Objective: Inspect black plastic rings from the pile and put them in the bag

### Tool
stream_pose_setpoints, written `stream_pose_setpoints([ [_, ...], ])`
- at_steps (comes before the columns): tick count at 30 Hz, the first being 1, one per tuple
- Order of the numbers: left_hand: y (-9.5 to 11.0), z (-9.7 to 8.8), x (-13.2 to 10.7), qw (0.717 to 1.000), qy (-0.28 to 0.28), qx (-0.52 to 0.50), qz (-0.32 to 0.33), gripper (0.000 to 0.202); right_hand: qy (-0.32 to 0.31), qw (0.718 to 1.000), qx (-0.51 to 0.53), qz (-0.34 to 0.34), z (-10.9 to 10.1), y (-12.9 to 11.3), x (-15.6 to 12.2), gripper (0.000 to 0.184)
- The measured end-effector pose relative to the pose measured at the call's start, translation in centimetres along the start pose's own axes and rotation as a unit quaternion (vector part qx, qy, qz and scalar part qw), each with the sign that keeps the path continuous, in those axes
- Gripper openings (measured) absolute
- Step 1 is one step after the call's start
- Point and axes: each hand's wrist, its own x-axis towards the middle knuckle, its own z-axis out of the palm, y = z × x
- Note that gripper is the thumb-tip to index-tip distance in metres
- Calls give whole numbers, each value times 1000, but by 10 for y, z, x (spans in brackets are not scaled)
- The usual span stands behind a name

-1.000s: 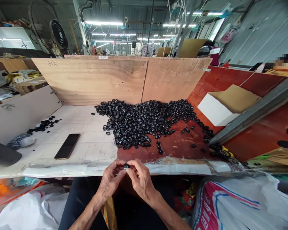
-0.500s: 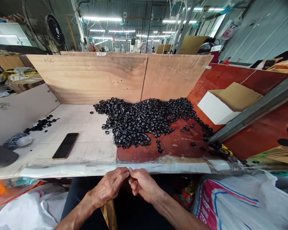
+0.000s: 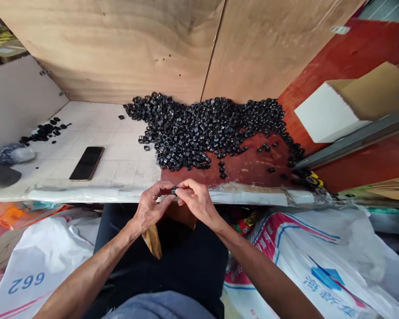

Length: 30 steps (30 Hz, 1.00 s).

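Observation:
Between the fingertips of both hands, just at the bench's front edge, is a small black ring-like part [image 3: 174, 190]. My left hand [image 3: 154, 204] pinches it from the left, thumb below and fingers above. My right hand [image 3: 197, 199] has its closed fingertips on the right side of the same part. The fingers cover much of it, so its exact kind cannot be made out. Beyond the hands, a large pile of similar black parts [image 3: 199, 128] is spread over the bench against the back board.
A phone [image 3: 87, 163] lies left on the white bench top [image 3: 119, 168]. Further left are several black pieces [image 3: 48, 130] and a plastic bag [image 3: 15, 153]. An open white box [image 3: 329, 113] and a metal bar [image 3: 349, 141] stand right. Sacks [image 3: 286, 248] fill the floor alongside my legs.
The view has tilted down, showing more of my lap and the sacks. My fingers have shifted, and the small black part now shows between them.

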Motion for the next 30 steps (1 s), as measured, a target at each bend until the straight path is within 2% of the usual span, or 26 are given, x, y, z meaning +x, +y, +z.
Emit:
stream_pose_setpoints([
  [3, -5, -2, -7, 977, -22, 145, 152, 26, -22, 981, 133, 140, 4, 4, -5, 22],
  [5, -3, -6, -11, 960, -51, 183, 207, 31, -47, 969, 158, 182, 4, 8, -9, 29],
  [6, 0, -9, -12, 956, -76, 190, 212, 31, -59, 971, 136, 189, 3, 10, -9, 31],
  [8, 7, -15, -10, 954, -147, 194, 177, 27, -55, 986, 32, 153, -3, 16, -6, 30],
  [10, 13, -21, -2, 955, -189, 199, 112, 14, 5, 993, -112, 46, -13, 23, 6, 21],
  [12, 11, -24, 11, 962, -146, 228, 46, 5, 81, 966, -231, -79, -23, 30, 26, 8],
  [14, 0, -23, 30, 958, -66, 279, -7, 5, 124, 927, -319, -151, -31, 37, 50, 10],
  [16, -15, -20, 49, 943, -30, 329, -49, 10, 129, 896, -390, -167, -32, 43, 70, 22],
  [18, -27, -14, 64, 930, -29, 361, -67, 19, 123, 876, -439, -155, -29, 46, 84, 25],
  [21, -35, -6, 74, 916, -20, 393, -74, 23, 122, 865, -461, -156, -20, 51, 90, 17],
  [24, -33, 2, 75, 907, -13, 415, -75, 21, 130, 871, -437, -181, -15, 56, 86, 17],
  [27, -33, 8, 76, 904, -15, 423, -52, 15, 135, 886, -396, -197, -17, 59, 82, 22],
  [30, -37, 11, 78, 909, -31, 416, -11, 10, 130, 920, -312, -200, -22, 58, 81, 17],
])
